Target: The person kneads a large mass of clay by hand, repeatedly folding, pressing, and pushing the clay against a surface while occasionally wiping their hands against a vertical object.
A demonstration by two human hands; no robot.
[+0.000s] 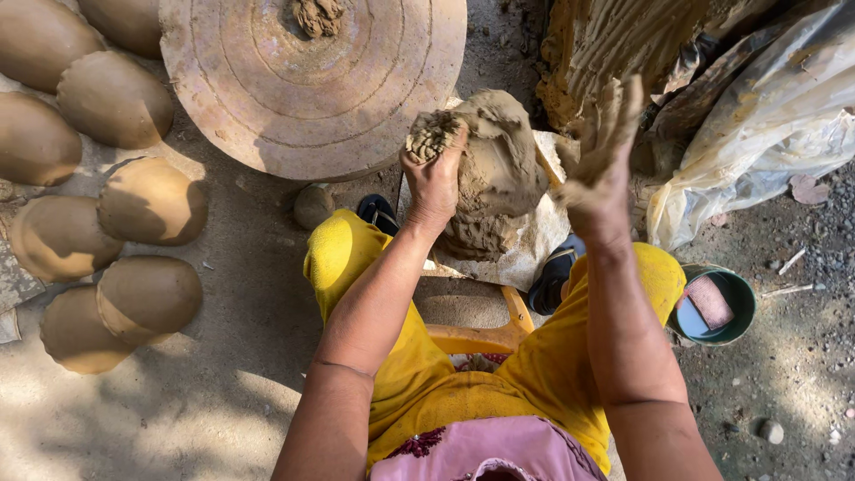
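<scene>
Rounded clay pots on ground, far left. Potter's wheel beside them, small clay dab on top. Left hand clenched round torn handful, pressed against clay lump. Lump sits on sack between feet; looks wet, soft, heavy, sticky: best scooped from underside or torn in handfuls. Right hand spread wide, empty, mud-coated, just beside lump. Green bowl far right.

The clay lump is grey-brown, the wheel pinkish-tan with concentric rings (faint ones), the trousers bright yellow, the bowl green, the domed pots brown.
</scene>
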